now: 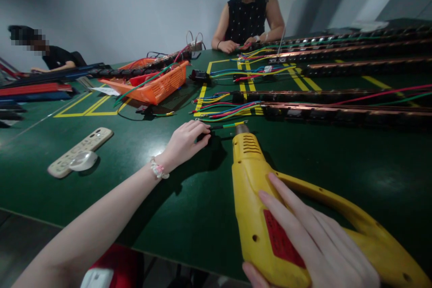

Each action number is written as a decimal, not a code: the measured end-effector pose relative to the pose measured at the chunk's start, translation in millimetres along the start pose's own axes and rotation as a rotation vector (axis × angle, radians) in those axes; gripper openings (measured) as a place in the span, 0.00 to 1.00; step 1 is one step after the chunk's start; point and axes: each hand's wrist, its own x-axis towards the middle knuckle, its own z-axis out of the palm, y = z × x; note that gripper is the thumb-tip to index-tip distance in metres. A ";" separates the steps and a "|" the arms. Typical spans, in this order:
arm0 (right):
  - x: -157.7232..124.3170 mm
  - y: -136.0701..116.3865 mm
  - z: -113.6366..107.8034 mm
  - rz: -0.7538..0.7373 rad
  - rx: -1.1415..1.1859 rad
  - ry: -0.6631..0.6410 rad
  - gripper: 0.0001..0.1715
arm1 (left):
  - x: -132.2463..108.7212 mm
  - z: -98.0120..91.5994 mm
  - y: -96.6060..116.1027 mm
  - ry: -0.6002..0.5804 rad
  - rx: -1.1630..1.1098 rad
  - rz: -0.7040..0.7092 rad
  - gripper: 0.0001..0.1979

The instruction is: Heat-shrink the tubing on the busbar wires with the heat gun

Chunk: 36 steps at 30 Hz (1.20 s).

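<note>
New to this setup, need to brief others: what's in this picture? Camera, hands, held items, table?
No robot here: a camera worn on a person's head looks forward and down at their bare hands. The right hand holds a yellow heat gun by its body. The left hand holds a lead with a green-and-yellow end, close to the gun's nozzle. On the green table are long black-and-copper assemblies, coloured wires, an orange basket, and a pale strip with a roll beside it. Two other people are beyond.
</note>
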 end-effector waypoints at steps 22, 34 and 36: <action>-4.3 -50.5 28.8 0.057 -0.037 0.093 0.38 | 6.4 0.1 6.6 -0.062 -0.076 -0.014 0.07; -3.9 -47.3 30.3 0.026 0.008 0.110 0.34 | 4.7 -21.3 -9.1 -0.301 -0.224 0.022 0.17; -3.2 -47.4 30.0 0.029 0.007 0.106 0.35 | 5.6 -24.4 -9.8 -0.327 -0.233 0.017 0.19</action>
